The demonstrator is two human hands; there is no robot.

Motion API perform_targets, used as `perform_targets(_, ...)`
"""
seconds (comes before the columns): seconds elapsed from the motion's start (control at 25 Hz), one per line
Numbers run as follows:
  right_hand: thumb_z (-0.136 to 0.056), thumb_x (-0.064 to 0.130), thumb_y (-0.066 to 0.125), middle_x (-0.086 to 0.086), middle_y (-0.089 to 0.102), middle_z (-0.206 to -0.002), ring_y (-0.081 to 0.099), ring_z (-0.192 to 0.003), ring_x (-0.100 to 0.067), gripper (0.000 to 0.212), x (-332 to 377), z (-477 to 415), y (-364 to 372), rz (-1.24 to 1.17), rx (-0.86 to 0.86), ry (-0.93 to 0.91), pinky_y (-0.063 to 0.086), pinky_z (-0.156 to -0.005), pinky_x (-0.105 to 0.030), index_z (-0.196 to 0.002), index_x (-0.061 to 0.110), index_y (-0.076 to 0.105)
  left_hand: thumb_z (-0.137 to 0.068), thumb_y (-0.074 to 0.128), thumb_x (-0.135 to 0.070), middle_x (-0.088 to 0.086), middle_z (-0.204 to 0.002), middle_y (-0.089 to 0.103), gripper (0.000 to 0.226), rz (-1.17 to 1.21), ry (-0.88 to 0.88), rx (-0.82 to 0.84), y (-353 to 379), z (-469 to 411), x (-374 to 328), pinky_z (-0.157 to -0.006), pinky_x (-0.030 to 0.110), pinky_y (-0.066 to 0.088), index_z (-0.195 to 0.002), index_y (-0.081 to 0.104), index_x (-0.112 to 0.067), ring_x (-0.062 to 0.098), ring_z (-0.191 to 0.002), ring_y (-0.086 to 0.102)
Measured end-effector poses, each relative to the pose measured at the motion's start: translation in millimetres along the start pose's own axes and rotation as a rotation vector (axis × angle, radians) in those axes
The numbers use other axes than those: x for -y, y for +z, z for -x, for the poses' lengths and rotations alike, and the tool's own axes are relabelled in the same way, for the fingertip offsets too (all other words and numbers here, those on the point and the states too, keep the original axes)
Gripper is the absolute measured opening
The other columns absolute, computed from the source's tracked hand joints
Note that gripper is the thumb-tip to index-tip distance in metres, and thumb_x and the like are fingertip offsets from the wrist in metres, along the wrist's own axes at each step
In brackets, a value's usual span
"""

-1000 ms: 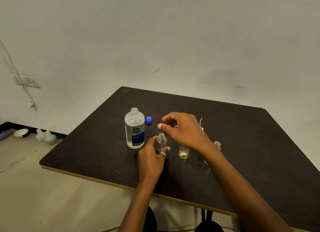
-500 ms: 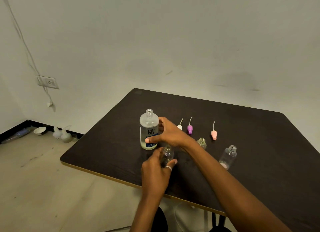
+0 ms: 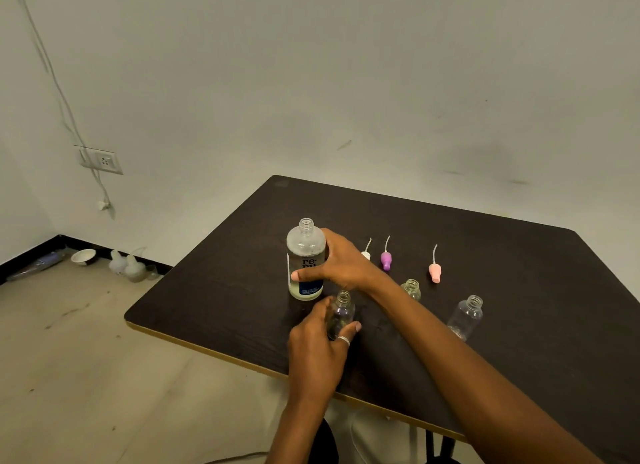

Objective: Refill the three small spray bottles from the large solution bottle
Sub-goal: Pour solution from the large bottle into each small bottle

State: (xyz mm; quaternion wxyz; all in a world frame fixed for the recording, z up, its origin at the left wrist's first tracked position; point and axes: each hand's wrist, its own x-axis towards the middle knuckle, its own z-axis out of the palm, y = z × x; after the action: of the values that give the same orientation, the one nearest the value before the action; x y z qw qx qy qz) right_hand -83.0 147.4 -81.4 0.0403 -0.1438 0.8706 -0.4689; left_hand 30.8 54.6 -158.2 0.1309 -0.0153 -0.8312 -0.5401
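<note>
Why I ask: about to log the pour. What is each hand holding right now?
Left hand: grips a small bottle.
Right hand: grips the large bottle.

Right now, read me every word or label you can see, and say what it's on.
"re-": on the big bottle; the line below is mostly hidden by the right hand.
Small white print on that bottle's blue band: too small to read.
Small bottle held by the left hand: no text visible.
</note>
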Motion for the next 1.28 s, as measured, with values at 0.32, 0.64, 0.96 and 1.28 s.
perform_targets(0.32,-0.064,0.049,0.084,0.014,0.067,-0.111,0.065,-0.100,-0.002,0.066,62,52,-62,0.051,-0.191,-0.112,0.055,-0.090,-0.031,-0.121,0.032,0.055,-0.076,0.085,-0.036,-0.010,-0.109,0.073,0.057,0.008,-0.024,0.001,-6,0,-10,-0.087,0.027,0.058,-0.128,0.063,-0.027,0.003,-0.097,0.068)
perform_targets(0.64,-0.068,0.053,0.079,0.015,0.064,-0.110,0.063,-0.097,0.000,0.068,80,148,-112,0.265,-0.387,-0.107,0.053,-0.079,-0.020,-0.125,0.031,0.049,-0.071,0.086,-0.040,-0.014,-0.111,0.072,0.063,0.062,0.107,-0.103,-36,-5,-68,-0.088,0.023,0.057,-0.129,0.065,-0.030,0.000,-0.099,0.067)
perform_targets(0.96,-0.063,0.060,0.073,0.017,0.062,-0.111,0.063,-0.096,-0.004,0.078,49,206,-107,0.473,-0.396,-0.042,0.055,-0.080,-0.020,-0.131,0.032,0.046,-0.070,0.086,-0.042,-0.015,-0.116,0.072,0.065,0.031,0.229,-0.033,-31,14,-105,-0.085,0.004,0.047,-0.131,0.065,-0.030,-0.004,-0.099,0.066)
perform_targets(1.28,-0.066,0.071,0.066,0.006,0.062,-0.126,0.061,-0.102,-0.013,0.088,50,216,-110,0.718,-0.394,0.009,0.056,-0.081,-0.027,-0.138,0.027,0.042,-0.073,0.086,-0.041,-0.009,-0.114,0.074,0.070,-0.080,0.257,-0.051,-26,11,-123,-0.084,0.008,0.046,-0.137,0.058,-0.034,-0.001,-0.095,0.067)
